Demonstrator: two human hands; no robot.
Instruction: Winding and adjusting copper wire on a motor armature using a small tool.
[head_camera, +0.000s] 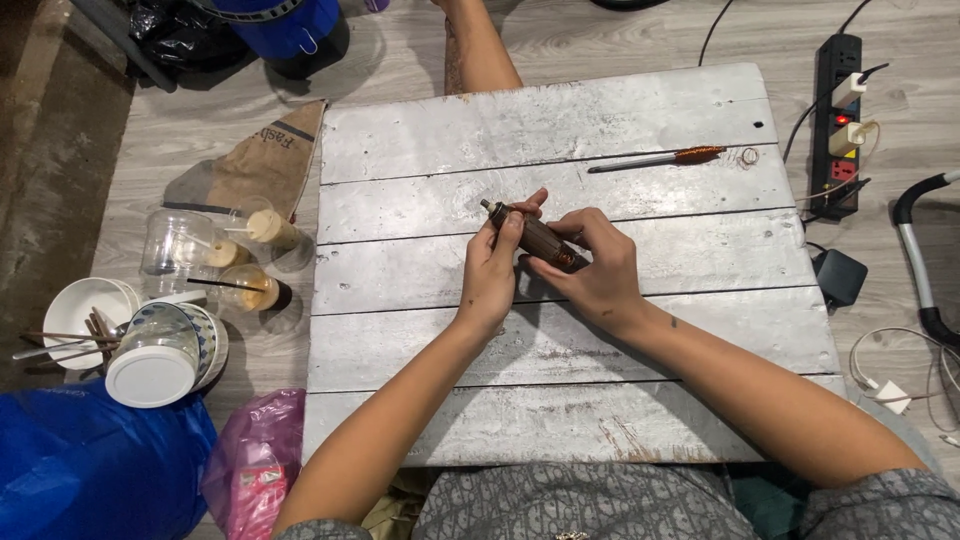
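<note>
Both my hands hold a small dark brown motor rotor (541, 240) with a metal shaft at its upper left end, just above a silver-painted wooden board (560, 330). My left hand (492, 270) wraps the shaft end, fingers curled over it. My right hand (598, 265) grips the lower right end, where copper winding shows. A thin tool with an orange-brown handle (660, 159) lies on the board's far right side, apart from both hands.
Plastic cups (225, 250), white bowls with chopsticks (90, 310) and a white lid (150, 375) sit left of the board. Blue (90, 470) and pink (255, 465) bags lie near left. A power strip (838, 120), adapter (838, 275) and cables lie right. Another person's leg (478, 45) shows at the top.
</note>
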